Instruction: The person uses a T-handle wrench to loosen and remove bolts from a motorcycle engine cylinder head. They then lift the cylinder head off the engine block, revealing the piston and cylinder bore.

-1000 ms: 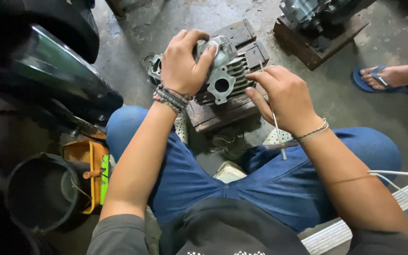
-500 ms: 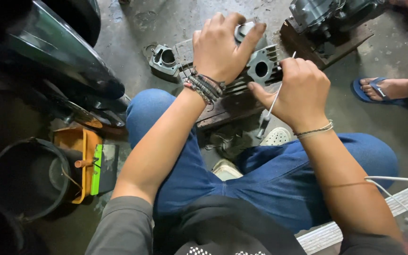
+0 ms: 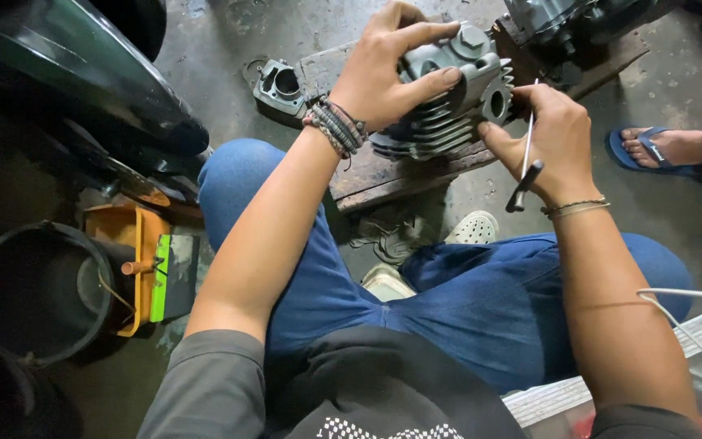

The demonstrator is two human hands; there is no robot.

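Two hands are working a finned grey cylinder head (image 3: 448,97) above a wooden board's (image 3: 383,175) edge: the left hand (image 3: 387,69) is gripping it from above, while the right hand (image 3: 558,138) is clasping a thin metal tool (image 3: 524,175) beside its port; a sandalled foot (image 3: 664,146) is resting nearby.

my two hands: left (image 3: 383,73), right (image 3: 554,138). one finned cylinder head (image 3: 448,106), one thin tool (image 3: 526,167), one black bucket (image 3: 34,293), one sandalled foot (image 3: 660,148).

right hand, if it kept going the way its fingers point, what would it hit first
Most likely the finned grey engine cylinder head: the right hand points left at its side, thumb nearly touching it. Depth is unclear, so that is a guess.
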